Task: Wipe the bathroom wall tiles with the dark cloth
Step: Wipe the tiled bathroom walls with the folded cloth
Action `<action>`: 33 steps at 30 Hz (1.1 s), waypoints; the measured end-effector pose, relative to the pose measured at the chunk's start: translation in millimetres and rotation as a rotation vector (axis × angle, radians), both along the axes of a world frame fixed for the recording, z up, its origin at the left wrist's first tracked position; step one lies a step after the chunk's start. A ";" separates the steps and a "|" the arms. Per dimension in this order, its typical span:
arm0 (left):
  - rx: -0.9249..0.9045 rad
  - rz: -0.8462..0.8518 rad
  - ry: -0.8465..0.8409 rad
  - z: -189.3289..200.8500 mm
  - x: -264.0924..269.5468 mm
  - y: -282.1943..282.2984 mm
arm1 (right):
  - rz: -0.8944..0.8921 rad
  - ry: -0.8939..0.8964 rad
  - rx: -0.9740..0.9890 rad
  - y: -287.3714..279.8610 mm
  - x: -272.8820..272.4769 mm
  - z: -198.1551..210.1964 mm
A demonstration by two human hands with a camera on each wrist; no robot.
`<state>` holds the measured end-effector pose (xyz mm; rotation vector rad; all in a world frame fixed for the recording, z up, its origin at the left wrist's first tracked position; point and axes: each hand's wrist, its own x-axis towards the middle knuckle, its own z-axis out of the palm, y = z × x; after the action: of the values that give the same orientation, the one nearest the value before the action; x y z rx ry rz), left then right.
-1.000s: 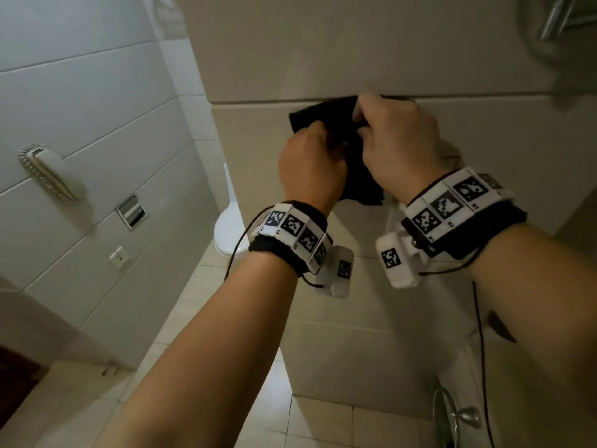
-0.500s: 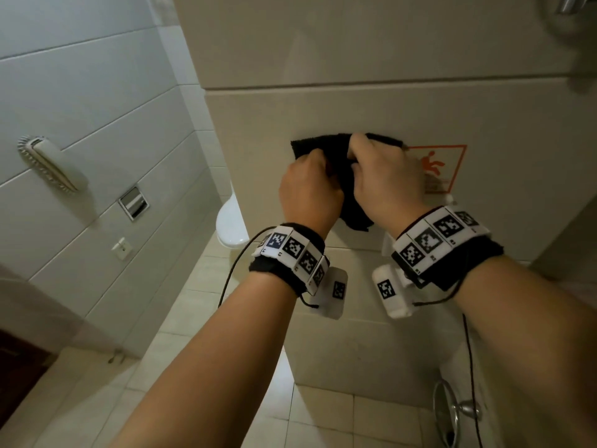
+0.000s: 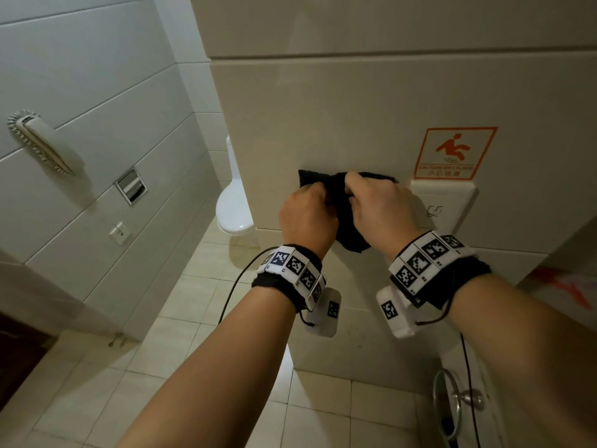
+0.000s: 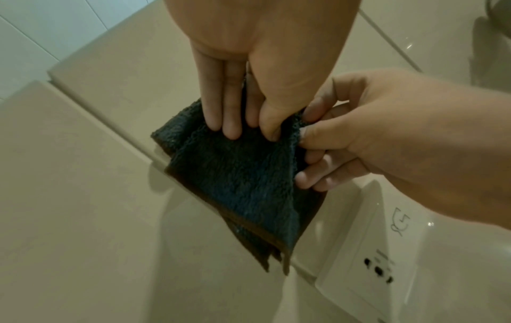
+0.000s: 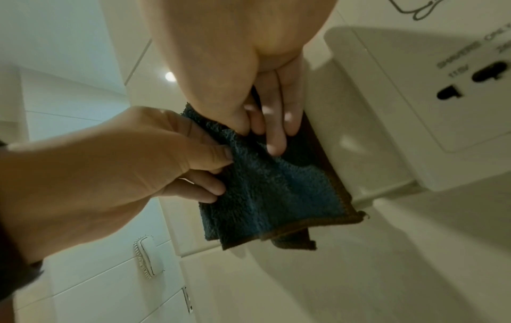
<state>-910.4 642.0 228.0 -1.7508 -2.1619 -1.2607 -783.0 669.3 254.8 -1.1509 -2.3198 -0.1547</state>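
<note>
The dark cloth (image 3: 347, 221), folded and fluffy with a brown hem, hangs in front of the beige wall tile (image 3: 323, 108), just left of a white socket cover. My left hand (image 3: 307, 218) pinches its upper left part between thumb and fingers. My right hand (image 3: 378, 208) grips the upper right part with curled fingers. In the left wrist view the cloth (image 4: 240, 181) droops below both hands, the left hand (image 4: 249, 126) above and the right hand (image 4: 312, 142) beside it. The right wrist view shows the cloth (image 5: 276, 192) against the socket's edge. Whether it presses on the tile is unclear.
The white socket cover (image 3: 445, 205) juts from the wall right of the cloth, under an orange wet-floor sign (image 3: 455, 153). A toilet (image 3: 232, 208) stands behind the wall's left corner. A wall phone (image 3: 42, 140) hangs at left. A metal ring (image 3: 452, 405) sits at lower right.
Both hands have carried the cloth down the beige wall, from the grout line under the upper tile to the level of the socket cover. Their hold looks the same.
</note>
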 end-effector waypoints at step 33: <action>0.110 -0.021 -0.026 -0.6 -123.5 -16.9 | 0.024 -0.005 -0.080 -16.9 -121.3 9.4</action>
<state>-1033.9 625.1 227.4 -1.7282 -2.0500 -1.3865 -904.3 652.4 264.2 -1.1612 -2.3622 -0.0567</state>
